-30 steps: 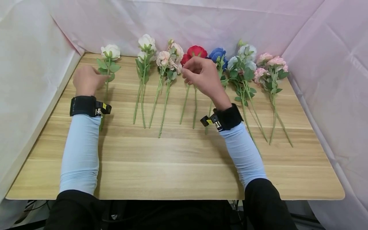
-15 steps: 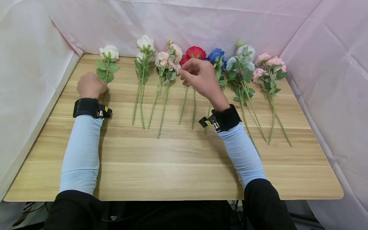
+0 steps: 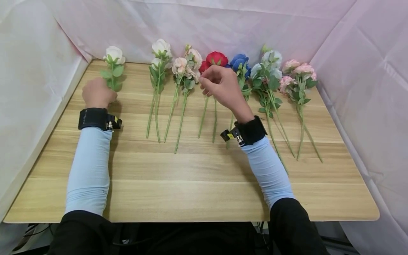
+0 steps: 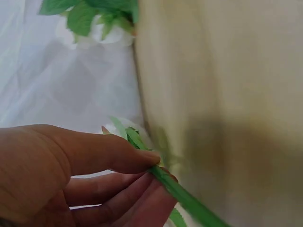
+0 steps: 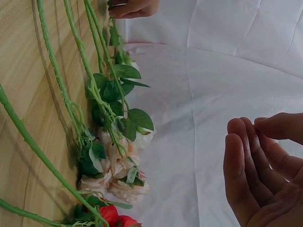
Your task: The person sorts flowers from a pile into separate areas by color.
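Observation:
At the far left of the table, my left hand [image 3: 98, 92] pinches a white rose [image 3: 114, 55] by its stem. In the left wrist view the green stem [image 4: 189, 201] runs between thumb and fingertips. The bloom and its leaves stick out beyond the hand; the lower stem is hidden under it in the head view. My right hand [image 3: 223, 85] hovers with loosely bent fingers and nothing in them. In the head view it overlaps the stems of the red roses [image 3: 217, 58], and the blue rose [image 3: 239, 62] is just right of it.
Along the back lie white roses [image 3: 161, 47], pale peach roses [image 3: 180, 65], light blue flowers [image 3: 272, 58] and pink flowers [image 3: 304, 69], stems toward the front of the wooden table [image 3: 191, 198]. White cloth [image 3: 204, 21] walls in the back and sides.
My left hand has gone from beside the white rose's stem to gripping it, and the bloom has shifted left and slightly up. My right hand has stayed nearly still.

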Available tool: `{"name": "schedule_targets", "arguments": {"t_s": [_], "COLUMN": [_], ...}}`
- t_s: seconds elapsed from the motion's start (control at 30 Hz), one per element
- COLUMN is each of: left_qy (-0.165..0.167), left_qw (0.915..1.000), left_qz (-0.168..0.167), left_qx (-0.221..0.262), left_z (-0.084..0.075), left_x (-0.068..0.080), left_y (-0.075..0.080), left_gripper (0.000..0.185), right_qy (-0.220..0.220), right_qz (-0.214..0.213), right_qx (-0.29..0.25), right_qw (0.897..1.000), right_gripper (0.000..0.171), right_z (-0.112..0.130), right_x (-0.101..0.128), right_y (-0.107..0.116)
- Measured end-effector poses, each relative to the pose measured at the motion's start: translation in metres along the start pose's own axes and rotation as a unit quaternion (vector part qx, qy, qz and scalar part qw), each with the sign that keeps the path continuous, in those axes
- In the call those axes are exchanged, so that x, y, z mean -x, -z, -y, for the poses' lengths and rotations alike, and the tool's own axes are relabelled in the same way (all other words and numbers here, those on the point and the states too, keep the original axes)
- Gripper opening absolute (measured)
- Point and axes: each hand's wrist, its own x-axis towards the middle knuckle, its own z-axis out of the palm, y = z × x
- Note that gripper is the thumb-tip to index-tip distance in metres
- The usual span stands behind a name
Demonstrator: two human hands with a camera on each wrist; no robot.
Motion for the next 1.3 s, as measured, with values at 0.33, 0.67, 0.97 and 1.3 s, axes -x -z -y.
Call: {"name": "schedule_targets", "arguments": {"t_s": [0.33, 0.67, 0.97, 1.3], "left_qy": [-0.036, -0.077, -0.162, -0.244], "left_qw": [0.9914, 0.9529, 0.9234, 0.8849], "left_qz": [0.008, 0.091, 0.106, 0.119], "left_qx": [0.125, 0.279, 0.331, 0.379], "left_z": [-0.043, -0.099, -0.135, -0.176], "left_x": [0.026, 0.069, 0.102, 0.128], "left_y": [0.044, 0.056, 0.05, 0.016], "left_gripper": [0.024, 0.03, 0.028, 0.018], "right_qy": [-0.004, -0.005, 0.001, -0.011], "right_qz": [0.0, 0.003, 0.019, 0.003], "right_qx": [0.011, 0.009, -0.016, -0.058], "right_qw": [1.0, 1.0, 1.0, 0.998], "right_gripper": [0.017, 0.015, 0.017, 0.027], "right_z": [0.0, -0.003, 0.003, 0.009], "right_x": [-0.001, 0.0, 0.002, 0.004], "right_y": [0.001, -0.001, -0.006, -0.012]}}
